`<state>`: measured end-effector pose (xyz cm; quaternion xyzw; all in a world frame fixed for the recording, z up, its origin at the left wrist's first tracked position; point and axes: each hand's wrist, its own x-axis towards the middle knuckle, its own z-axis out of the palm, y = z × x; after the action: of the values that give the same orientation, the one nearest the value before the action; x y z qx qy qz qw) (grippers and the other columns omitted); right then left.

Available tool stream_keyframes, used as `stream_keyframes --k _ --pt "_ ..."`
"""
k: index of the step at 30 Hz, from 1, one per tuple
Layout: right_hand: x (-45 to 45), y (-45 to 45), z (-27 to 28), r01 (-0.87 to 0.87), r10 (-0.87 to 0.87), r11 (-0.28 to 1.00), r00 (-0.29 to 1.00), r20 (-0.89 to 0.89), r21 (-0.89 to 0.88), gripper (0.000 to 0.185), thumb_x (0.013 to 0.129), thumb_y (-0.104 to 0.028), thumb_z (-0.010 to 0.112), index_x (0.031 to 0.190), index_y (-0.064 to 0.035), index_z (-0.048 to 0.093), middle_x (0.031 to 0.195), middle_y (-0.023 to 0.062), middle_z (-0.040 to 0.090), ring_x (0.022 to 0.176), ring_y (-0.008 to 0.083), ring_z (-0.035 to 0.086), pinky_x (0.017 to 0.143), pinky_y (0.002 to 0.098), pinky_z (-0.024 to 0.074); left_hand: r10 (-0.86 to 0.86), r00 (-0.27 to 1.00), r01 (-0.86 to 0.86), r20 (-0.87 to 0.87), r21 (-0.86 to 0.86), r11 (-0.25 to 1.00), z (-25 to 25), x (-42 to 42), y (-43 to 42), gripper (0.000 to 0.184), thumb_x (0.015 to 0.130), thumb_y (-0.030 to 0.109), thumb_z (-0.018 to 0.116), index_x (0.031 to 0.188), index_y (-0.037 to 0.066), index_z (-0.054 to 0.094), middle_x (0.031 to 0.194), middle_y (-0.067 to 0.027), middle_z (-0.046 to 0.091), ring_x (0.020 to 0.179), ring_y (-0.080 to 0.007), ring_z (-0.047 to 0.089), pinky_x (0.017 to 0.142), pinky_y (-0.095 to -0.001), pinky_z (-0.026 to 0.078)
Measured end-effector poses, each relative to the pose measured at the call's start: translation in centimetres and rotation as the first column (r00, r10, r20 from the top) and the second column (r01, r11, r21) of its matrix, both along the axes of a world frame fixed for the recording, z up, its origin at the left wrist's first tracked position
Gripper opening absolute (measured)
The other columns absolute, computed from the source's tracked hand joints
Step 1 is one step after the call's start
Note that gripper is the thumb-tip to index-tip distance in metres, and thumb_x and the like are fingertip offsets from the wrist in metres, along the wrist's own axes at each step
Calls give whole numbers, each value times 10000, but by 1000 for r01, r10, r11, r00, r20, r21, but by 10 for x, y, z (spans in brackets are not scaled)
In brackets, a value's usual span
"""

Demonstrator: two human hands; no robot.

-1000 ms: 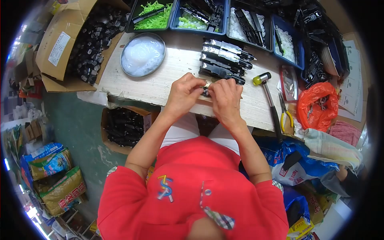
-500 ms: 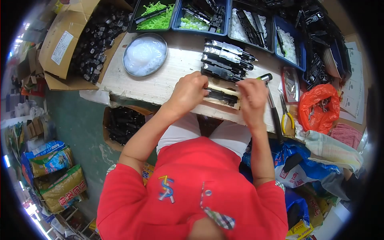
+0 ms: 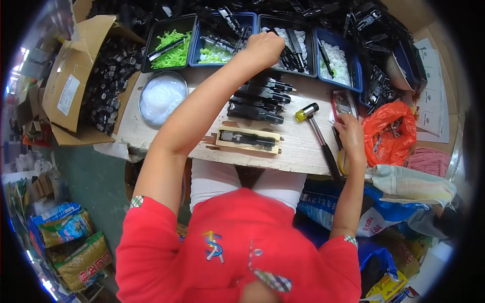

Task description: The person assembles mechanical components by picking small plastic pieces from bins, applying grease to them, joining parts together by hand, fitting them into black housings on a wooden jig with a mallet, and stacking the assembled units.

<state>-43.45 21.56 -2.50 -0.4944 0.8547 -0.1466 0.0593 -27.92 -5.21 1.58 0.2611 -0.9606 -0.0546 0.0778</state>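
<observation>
My left hand (image 3: 266,49) reaches over the front of a dark bin (image 3: 287,69) of white plastic pieces and long black parts. Its fingers curl downward, and what they grip is hidden. On the right, my right hand (image 3: 351,135) bends its fingers over a small clear box with a red edge (image 3: 345,101); any item in them is too small to make out. Pliers (image 3: 341,160) lie partly beneath this hand. A black slotted part (image 3: 247,139) sits in a pale wooden fixture (image 3: 275,143) at the table's front. Behind it lie several black assemblies (image 3: 256,111) in a stack.
A small mallet (image 3: 318,132) lies right of the fixture. Bins of green pieces (image 3: 172,49), mixed pieces (image 3: 214,55) and white pieces (image 3: 336,60) line the back. A round dish (image 3: 162,98), a carton of dark pieces (image 3: 63,96) and an orange-red bag (image 3: 376,150) flank the work area.
Both hands have left the wooden fixture. My left hand went up to the bins; my right hand went right to the clear box. The black part stays in the fixture, and the view has shifted.
</observation>
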Motion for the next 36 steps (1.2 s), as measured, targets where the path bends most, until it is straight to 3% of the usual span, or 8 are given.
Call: stream_keyframes --k 3,11,14,19,23,28,35,36 --pt "-12 3 -2 -24 21 993 999 -27 -118 156 760 -62 584 901 -2 614 885 180 594 835 358 564 745 389 447 -94 985 104 147 -63 993 -3 -12 -3 165 693 0 550 803 40 666 855 -174 648 844 -353 623 689 -420 507" --pt "-27 -4 -14 -6 1 999 993 -117 -39 132 759 -27 502 842 -27 605 865 178 589 831 365 561 716 440 447 -286 923 328 259 -135 935 -10 -14 -4 115 683 24 583 763 38 665 828 -155 658 799 -307 652 656 -393 526" --pt "-34 -4 -16 -25 27 1000 991 -131 16 137 756 -25 536 880 -25 594 859 166 581 821 369 562 728 423 447 -281 921 321 268 -120 939 -11 -15 -6 115 668 5 586 750 33 660 829 -161 655 804 -313 649 657 -401 522" --pt "-41 1 -11 -67 46 987 989 -144 -144 128 756 -30 547 876 -29 592 853 154 551 831 348 549 731 409 447 -295 927 314 231 -49 948 -4 -12 -10 138 655 -20 580 759 28 656 852 -171 649 814 -327 642 663 -402 521" --pt "-43 -8 -16 -26 12 991 994 -104 -134 114 763 -40 557 872 -27 588 869 150 545 855 337 543 732 405 445 -285 925 312 253 -71 948 -3 -11 -8 151 662 -24 574 775 26 660 866 -173 649 831 -322 641 669 -402 522" --pt "-37 -32 -20 -20 -14 991 968 -251 -133 155 778 -57 555 932 -45 571 869 141 536 865 332 546 737 416 452 -262 896 312 357 -88 946 0 -13 -4 139 656 -40 582 770 3 649 856 -184 640 842 -333 627 700 -389 512" --pt "-33 -41 -21 -28 0 994 965 -263 -102 170 779 -28 505 940 -44 554 881 156 539 822 366 563 703 455 462 -225 944 233 241 -6 972 3 -6 -18 135 685 -22 585 797 2 656 846 -185 638 814 -316 638 695 -380 506" --pt "-35 -40 -22 -14 -2 998 966 -260 -60 172 775 -23 495 937 -43 552 882 163 543 811 376 565 695 464 462 -238 971 232 37 114 966 3 -2 -22 119 702 -7 602 808 4 652 807 -165 637 772 -279 643 651 -358 505"
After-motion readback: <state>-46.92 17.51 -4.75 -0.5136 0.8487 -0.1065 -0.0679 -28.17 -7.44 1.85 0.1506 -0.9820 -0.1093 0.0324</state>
